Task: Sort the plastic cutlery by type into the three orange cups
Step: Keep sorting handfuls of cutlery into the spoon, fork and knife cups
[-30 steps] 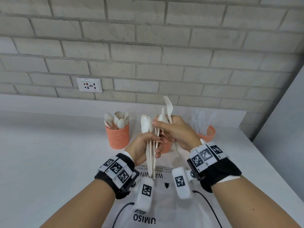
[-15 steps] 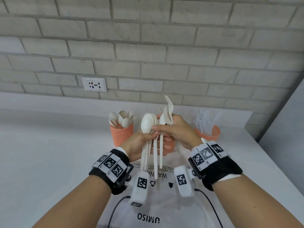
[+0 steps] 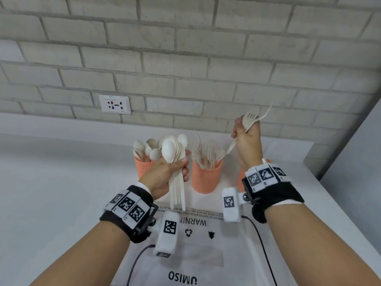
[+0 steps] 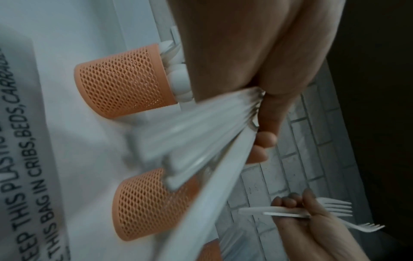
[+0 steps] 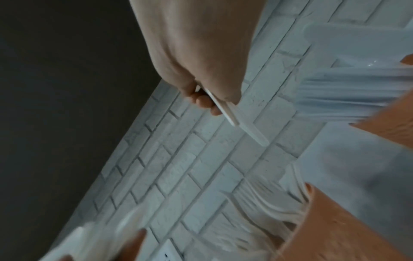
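Observation:
My left hand (image 3: 165, 174) grips a bunch of white plastic spoons (image 3: 174, 153), bowls up, in front of the left orange cup (image 3: 142, 167), which holds more spoons. My right hand (image 3: 246, 139) is raised above and right of the middle orange cup (image 3: 206, 178) and holds two white forks (image 3: 248, 119), tines up. The middle cup is full of forks. The right orange cup (image 3: 240, 178) is mostly hidden behind my right wrist. In the left wrist view the spoon handles (image 4: 201, 127) fan out from my left hand, and the right hand's forks (image 4: 333, 210) show lower right.
A clear plastic bag with black warning print (image 3: 191, 240) lies on the white counter (image 3: 51, 193) under my forearms. A brick wall with a white socket (image 3: 114, 104) stands behind the cups. A grey panel (image 3: 358, 162) borders the counter on the right.
My hands have parted. The right hand drew two forks out of the mixed bunch and rose up to the right; the left hand stays by the left cup with only spoons.

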Action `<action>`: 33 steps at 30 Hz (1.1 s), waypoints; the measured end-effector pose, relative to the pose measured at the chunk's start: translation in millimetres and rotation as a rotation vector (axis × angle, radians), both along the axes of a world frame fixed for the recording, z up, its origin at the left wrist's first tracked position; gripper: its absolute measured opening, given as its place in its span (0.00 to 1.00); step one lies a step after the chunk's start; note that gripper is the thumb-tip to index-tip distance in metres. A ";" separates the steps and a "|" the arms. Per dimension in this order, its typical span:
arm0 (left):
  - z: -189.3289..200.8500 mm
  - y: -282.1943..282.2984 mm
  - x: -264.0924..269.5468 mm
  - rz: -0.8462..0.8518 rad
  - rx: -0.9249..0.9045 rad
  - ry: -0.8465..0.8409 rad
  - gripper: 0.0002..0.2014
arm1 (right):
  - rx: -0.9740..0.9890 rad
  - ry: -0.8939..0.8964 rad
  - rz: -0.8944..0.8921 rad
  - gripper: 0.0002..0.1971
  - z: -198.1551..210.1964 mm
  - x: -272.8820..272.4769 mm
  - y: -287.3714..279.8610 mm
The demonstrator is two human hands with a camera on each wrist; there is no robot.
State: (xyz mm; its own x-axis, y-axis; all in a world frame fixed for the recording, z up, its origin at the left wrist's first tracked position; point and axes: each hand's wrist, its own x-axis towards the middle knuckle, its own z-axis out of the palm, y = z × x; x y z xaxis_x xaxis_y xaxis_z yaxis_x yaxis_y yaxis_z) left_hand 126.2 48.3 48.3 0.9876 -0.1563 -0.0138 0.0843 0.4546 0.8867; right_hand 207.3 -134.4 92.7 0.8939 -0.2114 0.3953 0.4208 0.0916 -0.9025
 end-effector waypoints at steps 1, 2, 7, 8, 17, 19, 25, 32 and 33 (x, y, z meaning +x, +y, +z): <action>0.1 1.3 0.8 0.014 -0.004 -0.005 0.11 | -0.020 0.010 -0.022 0.06 -5.7 4.2 2.3; 0.4 2.3 1.6 0.023 -0.006 -0.011 0.11 | -0.039 0.039 -0.017 0.11 -14.2 8.5 5.5; 0.5 7.0 4.6 0.031 0.016 -0.037 0.11 | -0.148 0.196 0.115 0.17 -49.2 14.2 21.5; -0.1 8.5 5.3 0.032 0.021 -0.042 0.11 | -0.214 0.175 0.093 0.17 -52.7 16.5 22.9; -7.9 18.5 10.9 0.027 0.056 -0.047 0.09 | -0.933 -0.084 0.041 0.12 -74.7 30.0 35.4; -8.1 19.2 11.9 0.037 0.066 -0.069 0.10 | -0.927 -0.130 0.010 0.12 -69.0 26.9 35.2; -5.5 18.8 14.0 0.209 0.317 -0.239 0.10 | -0.622 -0.360 0.066 0.24 -22.8 -15.3 55.8; -12.2 9.0 20.2 0.471 0.825 -0.429 0.12 | -0.357 0.229 0.596 0.36 -26.3 -49.1 97.5; -10.5 7.8 15.8 0.453 0.869 -0.479 0.14 | -0.267 0.268 0.603 0.27 -26.4 -48.3 99.4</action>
State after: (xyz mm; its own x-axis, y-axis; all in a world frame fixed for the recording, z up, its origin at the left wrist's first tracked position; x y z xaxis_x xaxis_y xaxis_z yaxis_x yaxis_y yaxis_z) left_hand 141.9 56.1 37.8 0.8835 0.1005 0.4575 -0.3726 -0.4411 0.8164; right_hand 159.0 -35.0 66.3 0.8983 0.4242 0.1144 0.1266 -0.0006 -0.9920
